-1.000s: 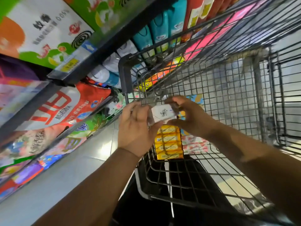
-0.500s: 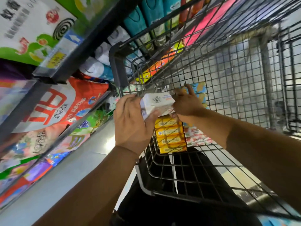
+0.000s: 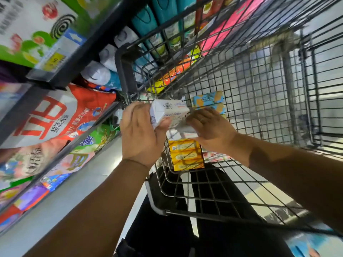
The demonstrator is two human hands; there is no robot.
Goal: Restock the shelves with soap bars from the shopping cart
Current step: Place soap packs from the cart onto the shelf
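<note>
"White card, blue print, 'Goat Soap' on the side. Is that the box (image 3: 168,113) to go up?"

"Yes. It's crisp, square-edged and undented, and it looks light. It sits inside the cart (image 3: 121,71), close to the cart's shelf-side wall and above the yellow bars (image 3: 185,154) on the cart floor."

"Who has it?"

"My left hand (image 3: 141,132) does. It grips one end only, with the thumb across the near face and the fingers behind. Most of the box hangs free."

"And the right hand (image 3: 210,127)?"

"It's lower in the cart, just beside the box, with the fingers reaching under it toward something pale. The tips are hidden, so I can't tell whether they hold anything."

"What worries you?"

"I'd say that end grip. Smooth card could pivot or slide between thumb and fingers, and the box would drop back among the bars or slip outside the cart to the floor. The right hand rising beneath it could also knock it loose."

"Anything else?"

"The wire. On the way out toward the shelf (image 3: 96,36), a corner could snag the cart's mesh or rim and crush. A harder squeeze might dent the card as well."
</note>
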